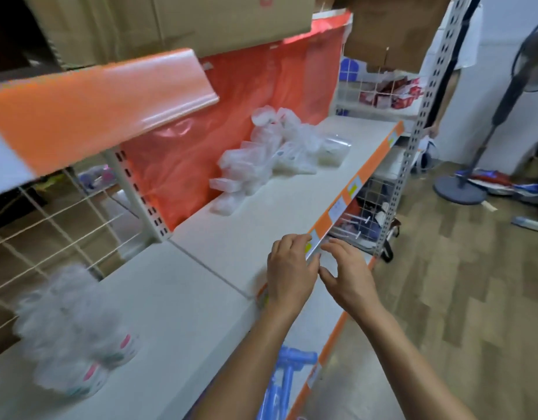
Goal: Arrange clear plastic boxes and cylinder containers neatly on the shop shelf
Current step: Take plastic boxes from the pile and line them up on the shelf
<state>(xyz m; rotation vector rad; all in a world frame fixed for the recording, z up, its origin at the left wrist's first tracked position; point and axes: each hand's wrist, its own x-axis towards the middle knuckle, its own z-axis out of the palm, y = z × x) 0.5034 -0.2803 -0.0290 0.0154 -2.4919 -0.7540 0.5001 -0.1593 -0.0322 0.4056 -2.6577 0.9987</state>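
Plastic boxes (261,159) heaped on shelf (277,213), labels (354,186) blurred.

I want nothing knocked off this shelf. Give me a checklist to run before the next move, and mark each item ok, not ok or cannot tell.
1. Boxes tidy: not ok. The clear boxes lie in a loose heap against the red sheet.
2. Room for rows: ok. The shelf is bare in front of the heap.
3. Right hand free: ok. It is spread open and holds nothing.
4. Left hand free: cannot tell. Its fingers curl at the shelf's front edge, and the picture is blurred.
5. Hands at the heap: not ok. Both are at the front edge, apart from it.
6. Cylinder containers found: cannot tell. The clear bag hides its contents.
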